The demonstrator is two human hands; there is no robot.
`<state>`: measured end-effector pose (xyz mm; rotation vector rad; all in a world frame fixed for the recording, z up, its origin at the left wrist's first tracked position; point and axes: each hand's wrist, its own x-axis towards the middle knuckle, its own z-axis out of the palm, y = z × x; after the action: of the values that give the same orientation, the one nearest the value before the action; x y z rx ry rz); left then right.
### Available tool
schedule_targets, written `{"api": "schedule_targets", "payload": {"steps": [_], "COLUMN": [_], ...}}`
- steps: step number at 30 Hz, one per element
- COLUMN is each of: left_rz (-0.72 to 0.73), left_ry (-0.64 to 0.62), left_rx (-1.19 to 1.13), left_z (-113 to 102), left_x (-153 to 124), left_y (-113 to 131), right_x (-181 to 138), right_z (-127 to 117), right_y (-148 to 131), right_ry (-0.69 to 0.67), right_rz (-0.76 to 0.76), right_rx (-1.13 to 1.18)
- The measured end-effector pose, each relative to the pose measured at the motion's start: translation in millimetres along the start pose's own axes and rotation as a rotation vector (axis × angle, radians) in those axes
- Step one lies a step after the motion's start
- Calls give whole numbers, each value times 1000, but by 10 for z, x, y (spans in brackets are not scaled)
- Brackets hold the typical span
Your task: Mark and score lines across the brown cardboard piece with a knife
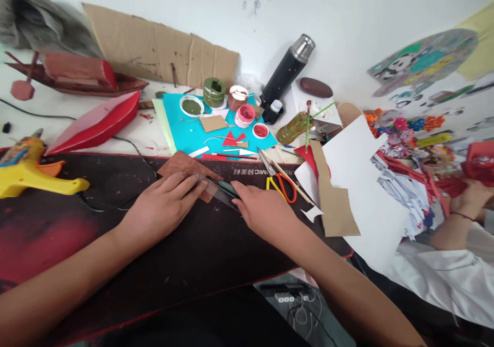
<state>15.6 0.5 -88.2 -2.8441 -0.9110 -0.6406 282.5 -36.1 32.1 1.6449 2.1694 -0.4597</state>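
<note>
My left hand [165, 203] lies with its fingers stretched out over a brown-painted piece of cardboard [179, 164], pressing down a clear ruler [222, 195]. The ruler crosses the cardboard at a slant, and its left end is under my fingertips. In my right hand [266, 208] is a craft knife [227, 186] with a dark green handle, fingers closed round it. The knife points left along the ruler's upper edge; its tip is close to my left fingers and hard to make out. Scissors [280, 179] with yellow and orange handles lie beyond my right hand.
A yellow glue gun [42, 174] lies left on the dark mat [165, 280], near a red paper boat [100, 123]. Paint pots [214, 92] stand on blue paper [175, 123] behind, by a black flask [285, 69]. Right are cardboard scraps [339, 213] and another person's arm [459, 223].
</note>
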Motion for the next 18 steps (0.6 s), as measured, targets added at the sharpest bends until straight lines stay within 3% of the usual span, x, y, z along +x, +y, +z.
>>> {"api": "schedule_targets", "payload": {"steps": [18], "left_rz": [-15], "left_ry": [-35], "left_rx": [-53], "left_z": [15], "left_x": [9], "left_y": [-14], "right_x": [11], "right_z": [-163], "right_y": [-64], "right_ry": [-16], "right_rz": [-28], "right_rx": [-68]}}
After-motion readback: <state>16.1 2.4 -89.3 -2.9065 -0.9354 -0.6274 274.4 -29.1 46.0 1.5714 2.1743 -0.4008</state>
